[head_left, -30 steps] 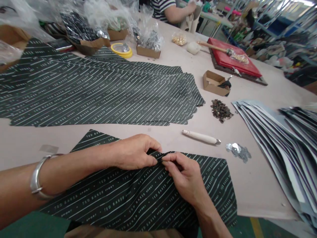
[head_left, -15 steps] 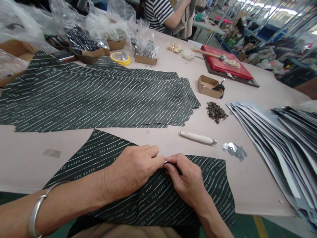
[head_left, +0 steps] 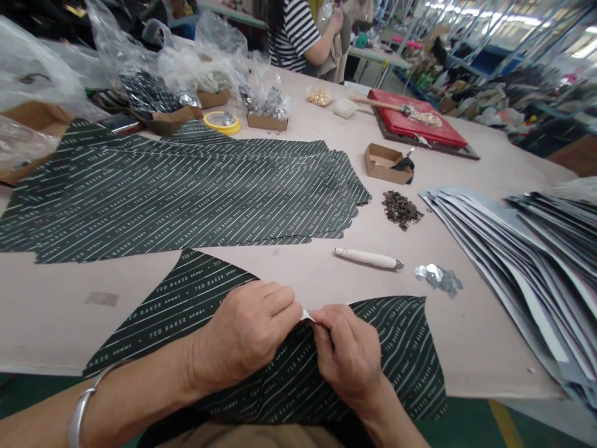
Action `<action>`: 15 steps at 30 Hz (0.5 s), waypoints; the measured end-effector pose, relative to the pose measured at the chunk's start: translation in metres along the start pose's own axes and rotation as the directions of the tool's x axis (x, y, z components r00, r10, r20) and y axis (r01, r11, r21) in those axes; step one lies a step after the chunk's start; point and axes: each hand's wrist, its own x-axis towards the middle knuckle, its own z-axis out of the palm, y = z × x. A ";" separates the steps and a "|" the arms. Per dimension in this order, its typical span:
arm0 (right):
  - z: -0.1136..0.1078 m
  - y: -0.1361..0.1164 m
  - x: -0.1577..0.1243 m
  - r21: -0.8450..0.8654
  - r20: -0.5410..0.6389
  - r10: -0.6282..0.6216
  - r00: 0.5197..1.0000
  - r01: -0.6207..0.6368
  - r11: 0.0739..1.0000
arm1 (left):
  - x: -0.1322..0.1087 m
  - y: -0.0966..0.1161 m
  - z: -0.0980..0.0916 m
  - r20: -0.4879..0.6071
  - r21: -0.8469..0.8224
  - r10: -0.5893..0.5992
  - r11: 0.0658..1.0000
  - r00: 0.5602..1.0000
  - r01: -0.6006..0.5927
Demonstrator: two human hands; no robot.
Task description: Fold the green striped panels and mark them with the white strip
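My left hand and right hand have drawn slightly apart, baring a small white tab between them

On the pale work table, a fanned stack of printed sheets lies far and a grey-backed stack lies right, leaving me room for the single "TED BAKER SPORT" sheet at the near edge. Both hands are closed narrow, fingertips pinching the sheet's far edge at the tab to hold it steady. A white-handled tool lies just beyond, within easy reach
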 end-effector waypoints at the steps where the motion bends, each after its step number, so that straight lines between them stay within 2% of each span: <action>1: 0.002 0.001 0.000 -0.012 0.001 -0.005 1.000 0.005 1.000 | -0.001 -0.001 0.001 -0.012 0.019 0.012 1.000 1.000 -0.011; 6: 0.009 0.005 0.003 -0.057 -0.010 -0.027 1.000 0.026 0.998 | -0.002 -0.010 0.007 -0.085 0.112 0.016 0.994 0.996 -0.007; 10: 0.010 0.008 0.009 -0.102 0.001 -0.030 1.000 0.030 0.994 | -0.003 -0.020 0.004 -0.120 0.206 0.022 0.979 0.993 0.003; 12: 0.008 0.008 0.008 -0.155 0.043 -0.015 0.999 0.021 0.988 | -0.009 -0.023 0.000 -0.101 0.258 0.077 0.965 0.992 -0.049; 15: 0.006 0.003 0.001 -0.190 0.170 0.053 0.984 -0.020 0.982 | -0.029 -0.029 0.001 -0.025 0.277 0.128 0.954 0.991 -0.116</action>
